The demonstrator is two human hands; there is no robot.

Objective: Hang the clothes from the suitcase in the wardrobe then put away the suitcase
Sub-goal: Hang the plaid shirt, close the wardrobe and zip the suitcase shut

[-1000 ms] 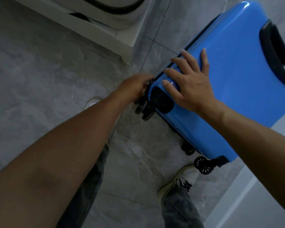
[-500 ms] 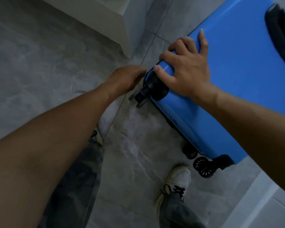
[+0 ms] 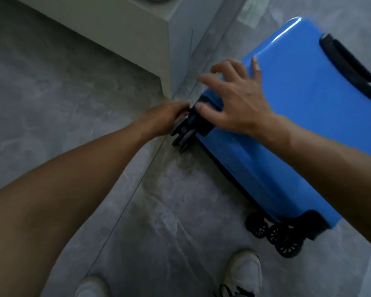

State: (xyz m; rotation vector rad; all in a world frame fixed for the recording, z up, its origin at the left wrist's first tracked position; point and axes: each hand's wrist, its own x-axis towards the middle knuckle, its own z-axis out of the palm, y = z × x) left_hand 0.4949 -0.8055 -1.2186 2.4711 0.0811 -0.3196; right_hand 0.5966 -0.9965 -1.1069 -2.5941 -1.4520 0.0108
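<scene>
Grey tiled floor (image 3: 51,86) carries the closed blue suitcase (image 3: 287,116), lying flat. Left hand (image 3: 167,116) grips its wheel end; right hand (image 3: 238,103) hovers spread, holding nothing. Likely the put-away step; next needs firm 2-handed hold

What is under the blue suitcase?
The grey tiled floor lies under the blue suitcase, and its black wheels stick out at the near end. The floor right beneath the shell is hidden, so I cannot tell if anything lies there.
</scene>
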